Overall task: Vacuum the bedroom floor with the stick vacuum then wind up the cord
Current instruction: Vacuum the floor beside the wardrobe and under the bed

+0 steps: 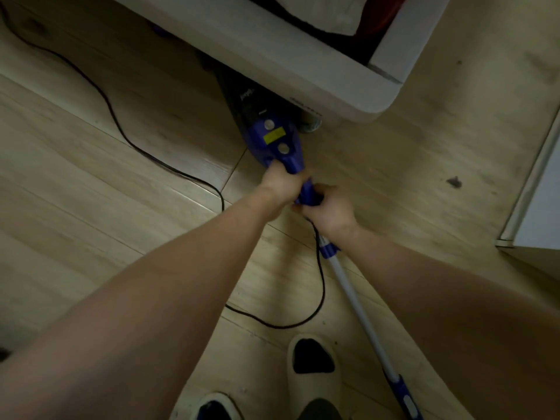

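Observation:
The blue stick vacuum lies low over the wooden floor, its dark front end reaching under the pale bed frame. My left hand grips the blue body just behind its yellow label. My right hand grips the blue neck right behind the left hand. The white tube runs back to the lower right, ending in a blue handle part. The black cord trails from the far left across the floor, loops near my feet and rises to the vacuum under my right hand.
A white cabinet edge stands at the right. My two pale slippers are at the bottom, close to the cord loop. A dark speck of debris lies on the floor right of my hands. Bedding lies on the bed.

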The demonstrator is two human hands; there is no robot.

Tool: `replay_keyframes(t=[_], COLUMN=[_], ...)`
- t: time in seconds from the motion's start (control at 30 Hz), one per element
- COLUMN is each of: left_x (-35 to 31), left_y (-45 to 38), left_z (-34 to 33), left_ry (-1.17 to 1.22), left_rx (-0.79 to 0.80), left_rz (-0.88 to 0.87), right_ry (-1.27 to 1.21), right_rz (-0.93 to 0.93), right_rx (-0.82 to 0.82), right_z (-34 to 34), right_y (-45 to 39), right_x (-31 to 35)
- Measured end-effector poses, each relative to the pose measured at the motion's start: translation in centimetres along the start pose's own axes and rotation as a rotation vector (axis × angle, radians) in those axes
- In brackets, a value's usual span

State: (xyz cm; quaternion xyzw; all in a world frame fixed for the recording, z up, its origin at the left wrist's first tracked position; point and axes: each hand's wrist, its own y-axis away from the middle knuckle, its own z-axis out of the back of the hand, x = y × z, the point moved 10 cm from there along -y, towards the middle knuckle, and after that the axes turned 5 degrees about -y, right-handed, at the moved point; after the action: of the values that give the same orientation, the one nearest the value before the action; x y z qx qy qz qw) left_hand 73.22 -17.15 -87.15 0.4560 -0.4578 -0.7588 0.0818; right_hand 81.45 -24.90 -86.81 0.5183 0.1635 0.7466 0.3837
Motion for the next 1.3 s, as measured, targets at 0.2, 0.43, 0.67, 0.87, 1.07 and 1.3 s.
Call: replay_keyframes(t=[0.2, 0.43, 0.67, 0.87, 1.07, 1.3], left_x=[-1.5, -4.6, -0.8, 1.8, 2.3, 2.4], left_y=[-0.7, -2.8, -2.6, 0.0, 4.7, 14.0], left_z=[1.1, 5.8, 9.6, 10.3, 7.9, 1.9], left_ry=[0.061, -0.054, -0.053, -0.072, -0.048, -0.175], left_rx=[0.036, -0.127, -0.152, -0.070, -0.043, 0.075], left_rz=[-0.001, -0.105, -0.004, 0.133, 0.164, 0.183], right_ry=[0.025, 0.055, -0.123, -0.132, -0.227, -0.183], right_rz=[0.038, 0.108, 0.131, -0.062, -0.264, -0.367], right_rx=[0.038, -0.008, -0.075, 0.082, 0.196, 0.103], right_z=[-0.5, -1.8, -2.1, -3.4, -2.5, 1.9], right_y=[-1.7, -5.7, -7.2, -5.7, 4.4, 15.5], right_x=[1.7, 6.5, 9.3, 6.4, 0.7, -1.1])
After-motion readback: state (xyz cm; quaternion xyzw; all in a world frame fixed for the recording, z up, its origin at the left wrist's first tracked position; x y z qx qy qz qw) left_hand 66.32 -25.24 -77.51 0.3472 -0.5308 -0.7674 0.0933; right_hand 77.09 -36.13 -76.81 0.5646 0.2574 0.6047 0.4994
